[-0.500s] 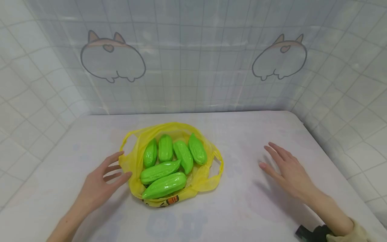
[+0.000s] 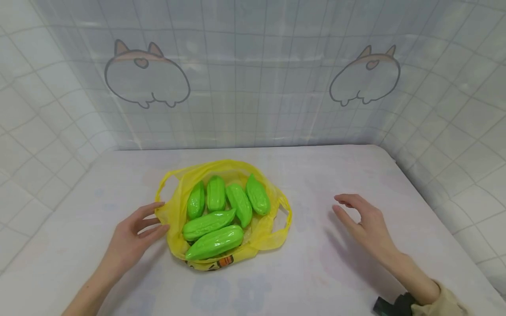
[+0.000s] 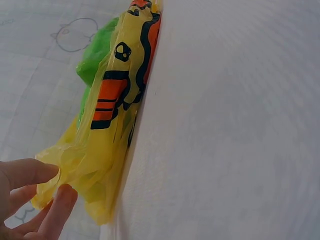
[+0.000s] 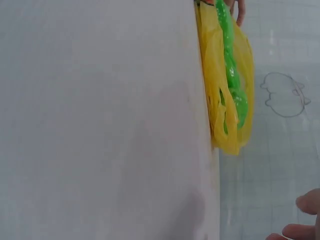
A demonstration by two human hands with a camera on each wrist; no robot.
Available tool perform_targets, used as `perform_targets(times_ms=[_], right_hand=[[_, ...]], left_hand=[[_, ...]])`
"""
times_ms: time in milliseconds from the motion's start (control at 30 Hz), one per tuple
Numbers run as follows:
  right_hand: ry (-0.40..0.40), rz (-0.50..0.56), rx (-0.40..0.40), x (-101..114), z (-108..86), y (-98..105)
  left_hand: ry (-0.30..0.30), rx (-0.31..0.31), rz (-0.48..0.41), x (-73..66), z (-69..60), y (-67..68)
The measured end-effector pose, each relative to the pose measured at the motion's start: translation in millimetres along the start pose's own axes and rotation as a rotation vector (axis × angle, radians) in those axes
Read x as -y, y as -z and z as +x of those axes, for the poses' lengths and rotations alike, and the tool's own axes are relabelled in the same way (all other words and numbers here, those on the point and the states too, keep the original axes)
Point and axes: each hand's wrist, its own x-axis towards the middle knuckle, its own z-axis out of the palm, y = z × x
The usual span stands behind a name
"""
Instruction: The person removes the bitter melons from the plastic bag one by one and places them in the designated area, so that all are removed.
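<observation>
A yellow plastic bag lies on the table with its mouth open upward. Several shiny green, elongated ridged vegetables, like bitter melons or cucumbers, sit inside it. My left hand is at the bag's left edge, thumb and fingers apart, fingertips touching the plastic by the left handle. Close up in the left wrist view, those fingers lie on either side of the loose yellow film. Away to the right, my right hand hovers over the table with loosely bent fingers, holding nothing.
A pale cloth covers the table. Behind it and on both sides hang white grid-patterned curtains with animal drawings. The bag's right handle loop lies spread toward the right. A black strap is on the right wrist.
My right hand has shifted slightly left and its fingers have bent more. The left hand has barely moved at the bag's edge. The bag and its contents stay in place.
</observation>
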Motion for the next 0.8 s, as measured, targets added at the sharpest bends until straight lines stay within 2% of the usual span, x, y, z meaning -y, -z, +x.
perform_targets(times_ms=[333,633,800], right_hand=[[-0.109,0.103,-0.002,4.4,0.7,-13.5],[-0.055,0.193,-0.064,10.6,-1.9,-31.4],[-0.061,0.252,-0.073,18.1,-2.4,-38.8]], left_hand=[[0.054,-0.002,-0.001,1.9,1.1,0.6],[0.061,-0.032,0.019,2.7,0.6,-0.5],[0.075,-0.039,0.03,2.3,0.8,-1.0]])
